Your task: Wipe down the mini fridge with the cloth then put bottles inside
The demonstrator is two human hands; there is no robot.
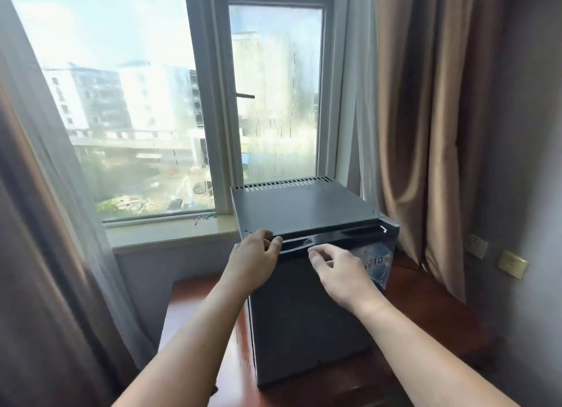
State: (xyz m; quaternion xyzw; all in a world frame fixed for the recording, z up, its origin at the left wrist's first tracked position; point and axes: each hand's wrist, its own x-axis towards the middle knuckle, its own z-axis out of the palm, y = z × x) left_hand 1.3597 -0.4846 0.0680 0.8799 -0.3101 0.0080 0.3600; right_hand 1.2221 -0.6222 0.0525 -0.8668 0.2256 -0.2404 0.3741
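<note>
A black mini fridge (304, 206) stands on a dark red wooden table (431, 312) in front of a window. Its door (310, 324) faces me, with a glossy strip along the top. My left hand (254, 259) has its fingers hooked over the top left corner of the door. My right hand (337, 269) hovers at the upper front of the door, fingers half curled and apart, holding nothing. A blue and white sticker (378, 262) sits on the door just right of that hand. No cloth or bottle is in view.
A pale window sill (170, 233) runs to the left of the fridge. Brown curtains hang at the left (45, 254) and close behind the fridge at the right (425, 132). Two wall sockets (512, 263) sit on the right wall.
</note>
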